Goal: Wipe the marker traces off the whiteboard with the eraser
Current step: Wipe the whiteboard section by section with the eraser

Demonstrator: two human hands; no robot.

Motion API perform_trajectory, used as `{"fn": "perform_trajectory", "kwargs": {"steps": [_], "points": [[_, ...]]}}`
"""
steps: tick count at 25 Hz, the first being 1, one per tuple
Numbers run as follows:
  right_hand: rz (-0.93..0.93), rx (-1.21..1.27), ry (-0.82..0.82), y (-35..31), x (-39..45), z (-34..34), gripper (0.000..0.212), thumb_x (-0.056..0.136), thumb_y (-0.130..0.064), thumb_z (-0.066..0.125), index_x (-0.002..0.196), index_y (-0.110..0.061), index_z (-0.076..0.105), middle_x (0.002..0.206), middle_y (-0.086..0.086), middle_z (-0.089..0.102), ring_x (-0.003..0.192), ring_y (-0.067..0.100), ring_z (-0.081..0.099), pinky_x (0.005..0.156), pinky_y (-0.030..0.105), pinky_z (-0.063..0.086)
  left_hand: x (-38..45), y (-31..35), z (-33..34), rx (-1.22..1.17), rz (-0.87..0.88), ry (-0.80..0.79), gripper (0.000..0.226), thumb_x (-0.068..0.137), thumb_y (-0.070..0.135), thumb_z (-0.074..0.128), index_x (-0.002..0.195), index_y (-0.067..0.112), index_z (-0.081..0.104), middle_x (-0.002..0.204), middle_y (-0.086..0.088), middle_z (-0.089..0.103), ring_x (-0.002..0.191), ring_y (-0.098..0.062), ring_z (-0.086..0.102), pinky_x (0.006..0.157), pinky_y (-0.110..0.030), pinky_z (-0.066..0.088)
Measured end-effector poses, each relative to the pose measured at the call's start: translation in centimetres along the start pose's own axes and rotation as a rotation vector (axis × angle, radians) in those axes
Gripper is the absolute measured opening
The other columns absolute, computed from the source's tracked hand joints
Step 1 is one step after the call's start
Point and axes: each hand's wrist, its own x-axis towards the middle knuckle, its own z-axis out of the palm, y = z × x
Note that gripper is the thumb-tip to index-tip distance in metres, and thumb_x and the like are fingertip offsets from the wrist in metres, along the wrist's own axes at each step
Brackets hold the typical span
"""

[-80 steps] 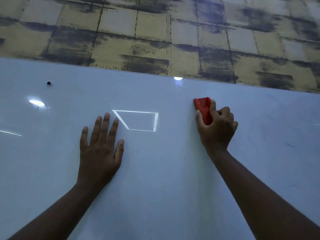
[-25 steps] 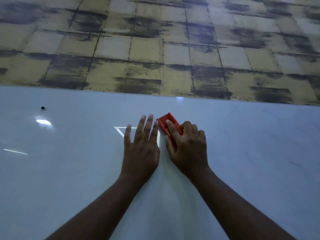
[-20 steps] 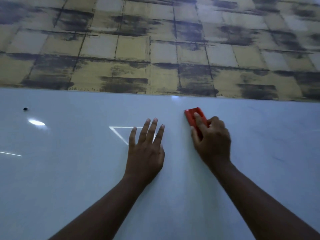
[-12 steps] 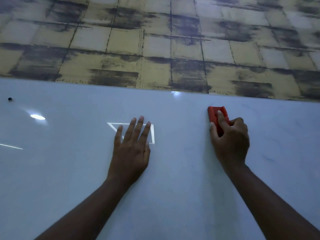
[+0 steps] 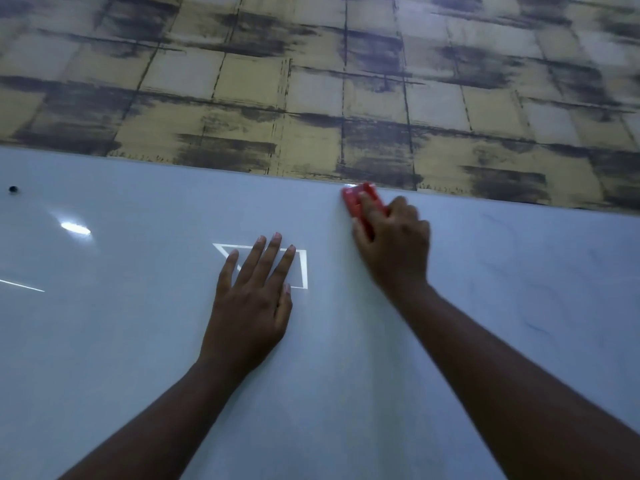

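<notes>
The whiteboard [image 5: 104, 341] fills the lower two thirds of the view. My right hand [image 5: 391, 244] grips the red eraser [image 5: 356, 199] and presses it on the board just below the board's top edge; the hand is motion-blurred. My left hand [image 5: 252, 299] lies flat on the board with straight fingers, to the left of and below the eraser. Faint blue marker traces [image 5: 535, 327] remain on the right part of the board.
A small dark dot [image 5: 13, 189] sits near the board's upper left. Bright reflections lie on the board, among them a four-sided outline [image 5: 304, 268] partly under my left fingers. Above the board is a wall [image 5: 311, 81] with a yellow and dark tile pattern.
My right hand has swept the eraser left toward my left hand, then right, and now up to the board's top edge. My left hand stays flat, shifting only slightly.
</notes>
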Motion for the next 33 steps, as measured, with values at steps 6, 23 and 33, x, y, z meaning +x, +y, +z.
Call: {"fn": "perform_trajectory", "kwargs": {"steps": [6, 23, 33], "points": [[0.348, -0.035, -0.003, 10.0, 0.5, -1.7, 0.052, 0.101, -0.039, 0.058, 0.149, -0.019, 0.055, 0.107, 0.024, 0.054, 0.094, 0.041, 0.056, 0.081, 0.046, 0.048, -0.1, 0.3, 0.3, -0.005, -0.009, 0.031, 0.061, 0.107, 0.029, 0.037, 0.166, 0.016, 0.037, 0.175, -0.008, 0.027, 0.163, -0.025, 0.025, 0.128, -0.058, 0.025], [0.05, 0.086, -0.18, 3.9, -7.2, -5.0, 0.051, 0.098, -0.038, 0.065, 0.148, -0.033, 0.055, 0.103, 0.007, 0.054, 0.091, 0.027, 0.055, 0.073, 0.045, 0.055, -3.6, 0.8, -0.8, -0.072, 0.01, -0.009, 0.062, 0.108, 0.034, 0.035, 0.165, 0.01, 0.036, 0.175, -0.013, 0.025, 0.163, -0.029, 0.023, 0.13, -0.058, 0.021], [0.087, 0.06, -0.116, 3.8, -13.7, -6.4, 0.05, 0.096, -0.033, 0.057, 0.146, -0.027, 0.059, 0.11, 0.015, 0.06, 0.09, 0.037, 0.056, 0.073, 0.045, 0.046, -5.8, 2.7, -1.7, -0.042, -0.042, 0.011, 0.061, 0.106, 0.029, 0.043, 0.163, 0.007, 0.039, 0.174, -0.013, 0.029, 0.161, -0.03, 0.028, 0.128, -0.059, 0.026]]}}
